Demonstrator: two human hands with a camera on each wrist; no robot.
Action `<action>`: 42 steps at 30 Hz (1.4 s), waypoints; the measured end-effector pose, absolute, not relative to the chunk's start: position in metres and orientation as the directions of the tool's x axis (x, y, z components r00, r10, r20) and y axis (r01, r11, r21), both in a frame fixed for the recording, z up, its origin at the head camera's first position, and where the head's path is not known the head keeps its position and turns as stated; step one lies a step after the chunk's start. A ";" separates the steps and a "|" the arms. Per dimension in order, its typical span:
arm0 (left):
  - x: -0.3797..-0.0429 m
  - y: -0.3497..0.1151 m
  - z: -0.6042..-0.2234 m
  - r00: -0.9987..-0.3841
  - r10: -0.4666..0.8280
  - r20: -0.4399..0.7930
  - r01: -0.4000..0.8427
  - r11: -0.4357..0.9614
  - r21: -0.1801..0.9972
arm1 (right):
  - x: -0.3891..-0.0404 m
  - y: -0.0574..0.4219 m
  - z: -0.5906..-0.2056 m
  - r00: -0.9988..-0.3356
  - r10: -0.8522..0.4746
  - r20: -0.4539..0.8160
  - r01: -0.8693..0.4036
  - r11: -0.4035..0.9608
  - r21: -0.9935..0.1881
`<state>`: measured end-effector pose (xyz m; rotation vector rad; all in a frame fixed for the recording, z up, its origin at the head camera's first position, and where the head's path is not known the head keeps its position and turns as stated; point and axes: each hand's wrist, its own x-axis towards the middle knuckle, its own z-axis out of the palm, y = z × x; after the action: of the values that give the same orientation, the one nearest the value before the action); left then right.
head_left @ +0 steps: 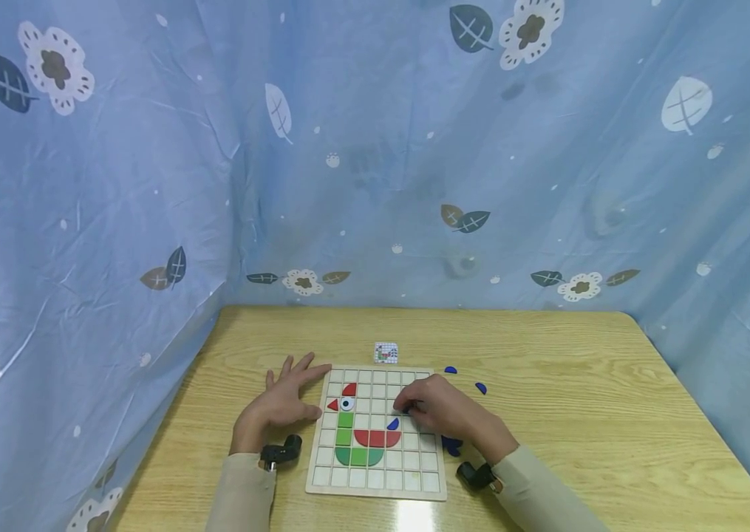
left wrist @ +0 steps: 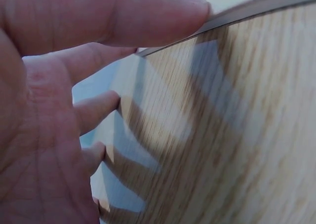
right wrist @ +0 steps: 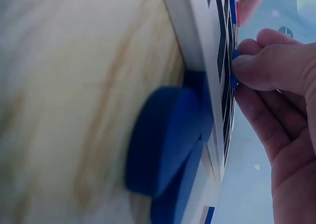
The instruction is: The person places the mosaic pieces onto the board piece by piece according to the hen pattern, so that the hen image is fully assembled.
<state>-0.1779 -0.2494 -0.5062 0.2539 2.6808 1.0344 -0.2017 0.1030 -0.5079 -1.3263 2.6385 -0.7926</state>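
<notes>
Head view: one board (head_left: pixel 384 479), one card (head_left: pixel 386 353); right hand (head_left: pixel 442 406) pinches one blue piece (right wrist: pixel 234 81), left hand (head_left: pixel 283 397) spread against the board's edge.

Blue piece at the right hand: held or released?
Held: the right wrist view shows the right hand pinching the blue piece over the board. Whether the piece touches the board, I cannot tell.

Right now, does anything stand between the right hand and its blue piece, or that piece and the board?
Nothing visible: the right hand pinches the blue piece over the grid board; loose blue pieces lie beside it.
</notes>
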 end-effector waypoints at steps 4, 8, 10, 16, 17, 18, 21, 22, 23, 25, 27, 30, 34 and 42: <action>-0.177 -0.249 -0.506 -0.952 0.251 -0.176 0.067 0.732 0.678 | -0.200 0.103 -0.506 -0.624 -0.765 0.158 -0.722 0.487 -0.492; -0.177 -0.248 -0.508 -0.952 0.250 -0.177 0.065 0.729 0.682 | -0.194 0.109 -0.505 -0.660 -0.730 0.179 -0.688 0.491 -0.534; -0.178 -0.247 -0.509 -0.952 0.248 -0.178 0.063 0.729 0.681 | -0.190 0.115 -0.503 -0.689 -0.696 0.203 -0.662 0.491 -0.566; -0.178 -0.247 -0.509 -0.952 0.246 -0.182 0.061 0.735 0.675 | -0.171 0.145 -0.497 -0.786 -0.558 0.267 -0.558 0.453 -0.695; -0.179 -0.247 -0.508 -0.952 0.248 -0.180 0.064 0.736 0.674 | -0.167 0.152 -0.497 -0.802 -0.536 0.264 -0.535 0.447 -0.717; -0.179 -0.247 -0.508 -0.952 0.249 -0.181 0.066 0.739 0.671 | -0.164 0.158 -0.497 -0.818 -0.516 0.254 -0.507 0.440 -0.741; -0.179 -0.248 -0.508 -0.951 0.250 -0.184 0.067 0.743 0.666 | -0.153 0.176 -0.500 -0.863 -0.453 0.222 -0.426 0.420 -0.801; -0.179 -0.248 -0.508 -0.950 0.250 -0.185 0.067 0.745 0.664 | -0.149 0.182 -0.502 -0.873 -0.438 0.214 -0.404 0.407 -0.819; -0.179 -0.248 -0.508 -0.951 0.251 -0.183 0.069 0.744 0.665 | -0.146 0.188 -0.503 -0.881 -0.424 0.211 -0.389 0.395 -0.832; -0.179 -0.249 -0.508 -0.951 0.249 -0.183 0.068 0.745 0.663 | -0.139 0.197 -0.506 -0.898 -0.392 0.199 -0.354 0.378 -0.855; -0.178 -0.250 -0.508 -0.952 0.248 -0.179 0.069 0.744 0.665 | -0.133 0.206 -0.510 -0.917 -0.359 0.177 -0.314 0.373 -0.873; -0.177 -0.250 -0.507 -0.952 0.248 -0.180 0.067 0.741 0.669 | -0.125 0.215 -0.515 -0.935 -0.323 0.144 -0.268 0.383 -0.884; -0.176 -0.249 -0.505 -0.953 0.247 -0.177 0.065 0.735 0.675 | -0.121 0.221 -0.521 -0.940 -0.314 0.133 -0.255 0.387 -0.886; -0.177 -0.248 -0.506 -0.952 0.253 -0.169 0.073 0.728 0.682 | -0.125 0.211 -0.528 -0.920 -0.355 0.167 -0.303 0.373 -0.877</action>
<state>-0.1773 -0.2482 -0.5063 0.2578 2.6813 1.0426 -0.1253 0.2109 -0.5277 -0.6148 2.5613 -1.6190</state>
